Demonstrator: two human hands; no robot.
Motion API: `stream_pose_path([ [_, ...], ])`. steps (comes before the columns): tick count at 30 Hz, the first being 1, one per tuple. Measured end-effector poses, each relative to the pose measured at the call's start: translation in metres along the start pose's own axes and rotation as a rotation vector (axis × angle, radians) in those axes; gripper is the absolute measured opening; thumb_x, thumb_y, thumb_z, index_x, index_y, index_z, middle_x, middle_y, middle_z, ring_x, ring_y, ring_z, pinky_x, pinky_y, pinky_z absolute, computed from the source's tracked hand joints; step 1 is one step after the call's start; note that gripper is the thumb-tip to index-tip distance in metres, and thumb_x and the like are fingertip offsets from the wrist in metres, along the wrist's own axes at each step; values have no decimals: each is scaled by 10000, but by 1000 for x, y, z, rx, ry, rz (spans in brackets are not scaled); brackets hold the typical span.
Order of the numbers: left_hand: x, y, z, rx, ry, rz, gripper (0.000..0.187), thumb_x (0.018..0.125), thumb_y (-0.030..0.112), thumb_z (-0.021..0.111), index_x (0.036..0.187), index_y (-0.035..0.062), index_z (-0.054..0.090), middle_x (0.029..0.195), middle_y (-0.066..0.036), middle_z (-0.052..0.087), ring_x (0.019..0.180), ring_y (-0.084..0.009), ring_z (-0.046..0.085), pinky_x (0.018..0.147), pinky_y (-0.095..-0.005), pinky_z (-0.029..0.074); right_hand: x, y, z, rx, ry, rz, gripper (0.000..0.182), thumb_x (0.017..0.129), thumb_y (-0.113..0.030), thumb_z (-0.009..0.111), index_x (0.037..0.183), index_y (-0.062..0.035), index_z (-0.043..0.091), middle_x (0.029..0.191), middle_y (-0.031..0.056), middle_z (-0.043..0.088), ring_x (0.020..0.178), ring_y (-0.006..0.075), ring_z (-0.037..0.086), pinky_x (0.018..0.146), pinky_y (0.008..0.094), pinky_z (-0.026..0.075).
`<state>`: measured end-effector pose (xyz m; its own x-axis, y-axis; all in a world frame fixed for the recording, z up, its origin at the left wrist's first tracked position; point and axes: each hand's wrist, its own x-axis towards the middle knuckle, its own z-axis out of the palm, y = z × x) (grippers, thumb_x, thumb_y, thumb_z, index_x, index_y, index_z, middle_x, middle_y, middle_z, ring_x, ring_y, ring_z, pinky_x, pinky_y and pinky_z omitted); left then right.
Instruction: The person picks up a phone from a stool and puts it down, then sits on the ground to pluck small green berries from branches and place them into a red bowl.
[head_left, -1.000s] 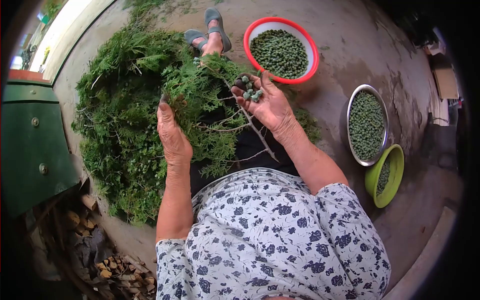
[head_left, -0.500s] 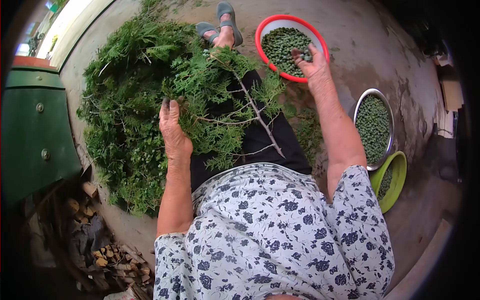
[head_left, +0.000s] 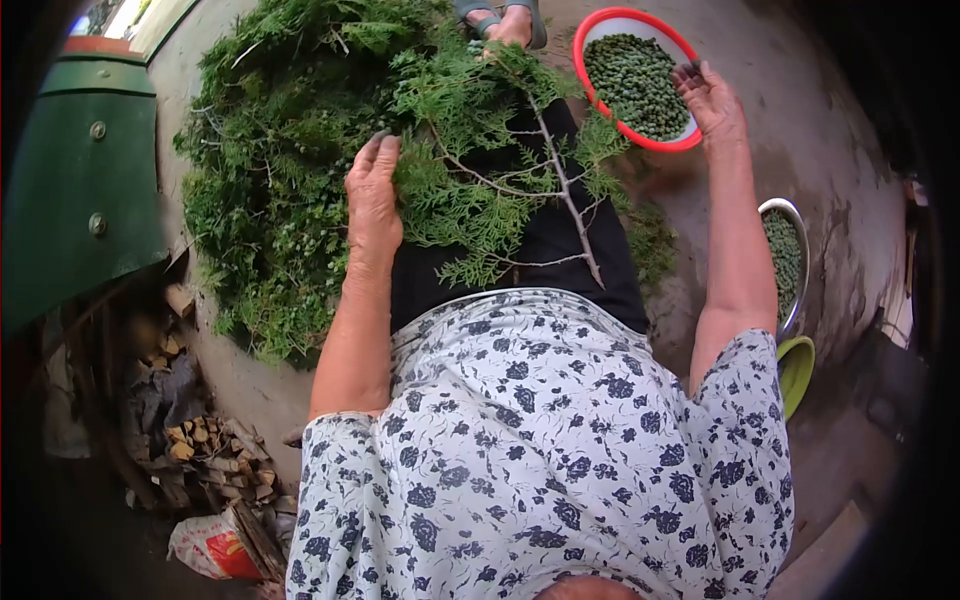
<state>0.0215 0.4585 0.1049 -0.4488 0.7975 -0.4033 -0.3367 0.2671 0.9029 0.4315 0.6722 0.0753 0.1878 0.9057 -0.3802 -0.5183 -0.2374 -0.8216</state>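
A leafy evergreen branch [head_left: 566, 190] with a bare woody stem lies across my lap, its flat green sprays spreading left. My left hand [head_left: 373, 205] is beside these sprays, fingers stretched out, with dark-stained tips at the edge of the foliage. To the right, my right hand [head_left: 714, 108] is open over the near-right rim of a red-rimmed white bowl [head_left: 652, 22], fingers apart. Small round green cones [head_left: 632, 88] fill much of that bowl.
A large heap of cut evergreen [head_left: 270, 190] lies on my left. A metal bowl of green cones [head_left: 785, 255] and a lime-green bowl [head_left: 796, 372] stand at right. Split firewood [head_left: 215, 450] and a green metal panel [head_left: 90, 190] are at left.
Green cones that were in my right hand's fingers are no longer there; the hand has moved to the bowl's right rim and opened. The view has shifted, and my left hand stays by the foliage.
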Motion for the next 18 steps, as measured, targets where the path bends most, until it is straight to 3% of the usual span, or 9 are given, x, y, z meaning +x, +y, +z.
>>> stream_pose_path([
  [1,-7,6,3,179,-10,93,432,853,230,620,1191,-12,506,1123,-99,567,1021,-161,516,905,-285,389,-18,10,11,-26,-119,48,295,893,-119,529,1131,47,475,944,155,574,877,268,590,768,380,522],
  [2,-8,7,2,436,-33,198,405,820,187,632,1155,-14,526,1066,-100,592,989,-218,546,877,-321,409,-40,21,26,-30,-129,62,295,893,-119,529,1131,47,475,944,155,574,877,268,590,768,380,522],
  [4,-4,2,-2,1136,-34,634,422,751,160,652,1119,-11,538,1012,-111,595,955,-269,556,851,-358,412,-85,47,59,-288,-376,113,329,882,-148,560,1137,46,486,971,135,575,893,240,589,788,345,511],
  [6,-9,11,4,1431,-95,898,428,725,162,634,1110,3,535,999,-123,579,955,-288,544,854,-389,392,-108,79,73,-551,-455,121,366,875,-177,574,1170,27,500,1051,89,567,915,166,575,807,284,467],
  [8,-2,9,11,1617,-108,1016,506,724,129,653,1200,58,496,1171,-136,538,1089,-260,511,911,-411,370,-130,93,86,-877,-546,21,437,857,-187,597,1209,41,476,1062,81,571,907,124,549,792,250,440],
  [10,-2,9,19,1710,-134,1161,501,758,67,582,1242,65,457,1200,-124,521,1113,-248,496,945,-426,344,-122,126,75,-958,-557,-83,542,814,-248,648,1233,41,459,1039,84,584,912,133,545,800,260,428],
  [12,-8,13,26,1711,-212,1217,465,790,58,521,1250,53,455,1215,-127,506,1145,-263,468,996,-445,299,-139,132,83,-892,-475,-131,312,798,-196,657,1009,21,584,853,36,593,764,113,530,693,251,432],
  [13,-8,11,28,1725,-228,1252,451,793,73,523,1239,50,464,1201,-134,509,1137,-269,469,994,-443,299,-138,136,80,-892,-486,-134,312,798,-196,657,1009,21,584,853,36,593,764,113,530,693,251,432],
  [18,-2,-4,30,1890,-331,1258,408,800,114,528,1201,44,494,1147,-149,519,1093,-271,480,970,-436,315,-137,140,76,-816,-558,-25,316,789,-252,679,720,-20,476,666,-41,403,626,83,381,568,272,370],
])
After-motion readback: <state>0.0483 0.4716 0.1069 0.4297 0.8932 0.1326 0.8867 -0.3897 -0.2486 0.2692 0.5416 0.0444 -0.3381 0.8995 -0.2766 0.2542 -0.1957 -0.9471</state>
